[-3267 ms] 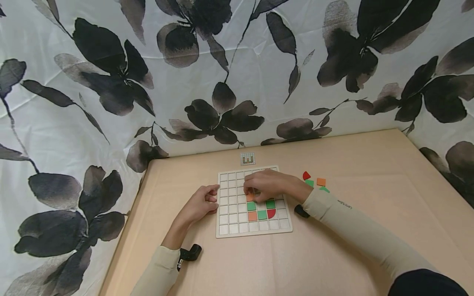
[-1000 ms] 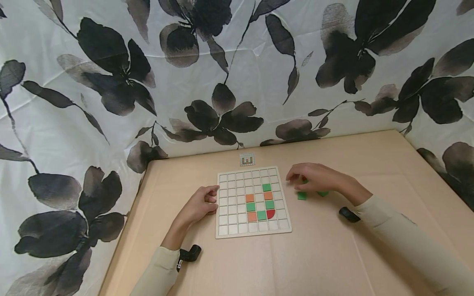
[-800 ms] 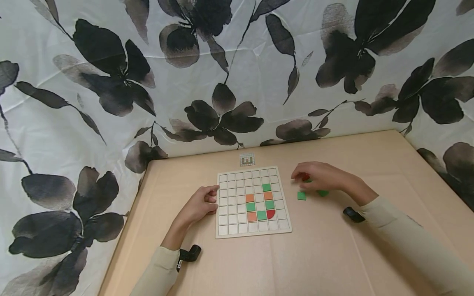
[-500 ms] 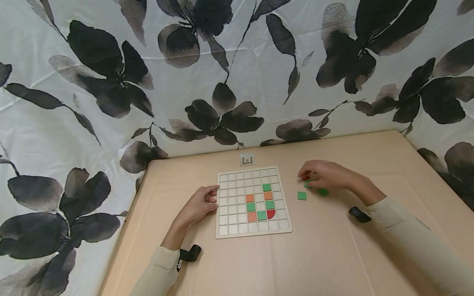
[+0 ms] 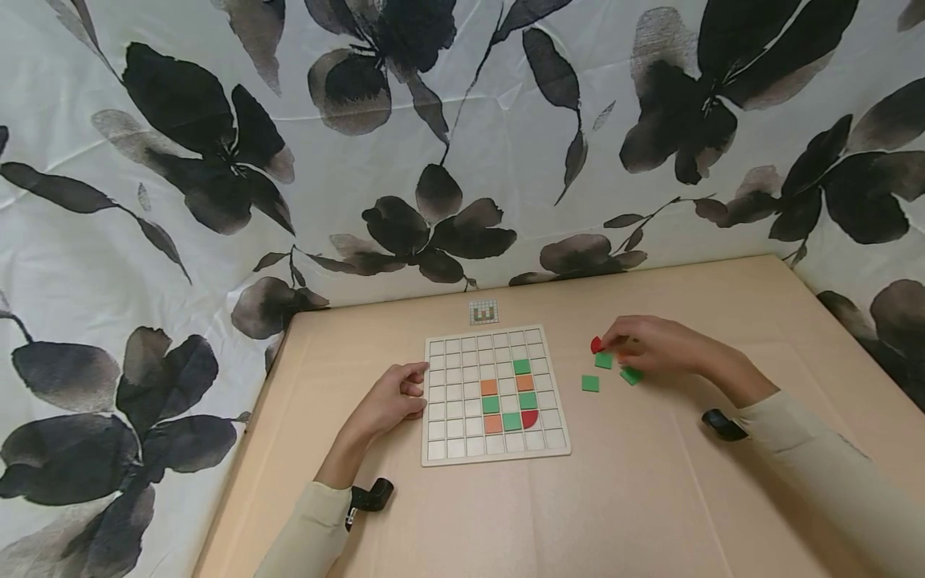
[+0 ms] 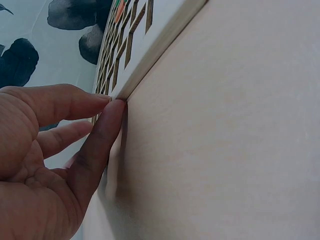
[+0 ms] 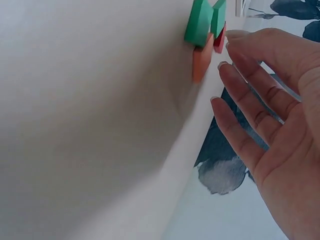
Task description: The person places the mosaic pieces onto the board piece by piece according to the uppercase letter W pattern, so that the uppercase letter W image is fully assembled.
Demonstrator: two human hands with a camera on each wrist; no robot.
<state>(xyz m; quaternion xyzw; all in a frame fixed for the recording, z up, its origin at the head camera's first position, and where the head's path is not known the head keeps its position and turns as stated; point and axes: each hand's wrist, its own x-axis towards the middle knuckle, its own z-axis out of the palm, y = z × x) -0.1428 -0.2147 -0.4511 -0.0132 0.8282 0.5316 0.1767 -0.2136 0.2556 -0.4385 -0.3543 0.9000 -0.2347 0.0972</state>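
My left hand [image 5: 386,399] touches the left edge of a white gridded board [image 5: 455,401]; in the left wrist view, thumb and finger tips meet that edge. Orange and green square tiles and a red rounded tile [image 5: 530,418] lie in the board's cells. To the right of the board, my right hand [image 5: 654,345] hovers over loose tiles, fingers loosely extended with nothing seen held. Near it are a red tile [image 5: 596,344] and green tiles [image 5: 603,360]. An orange tile [image 7: 202,60] shows only in the right wrist view, hidden by the hand in the head view.
A small card [image 5: 483,311] with a tile pattern lies behind the board on the wooden table [image 5: 621,498]. A lone green square [image 5: 590,384] sits between board and right hand. Floral cloth [image 5: 462,120] hangs along the table's back and left sides.
My right hand has left the board and gone right to the loose tiles; over the last second it drifts further right, uncovering the red and green tiles. My left hand stays put.
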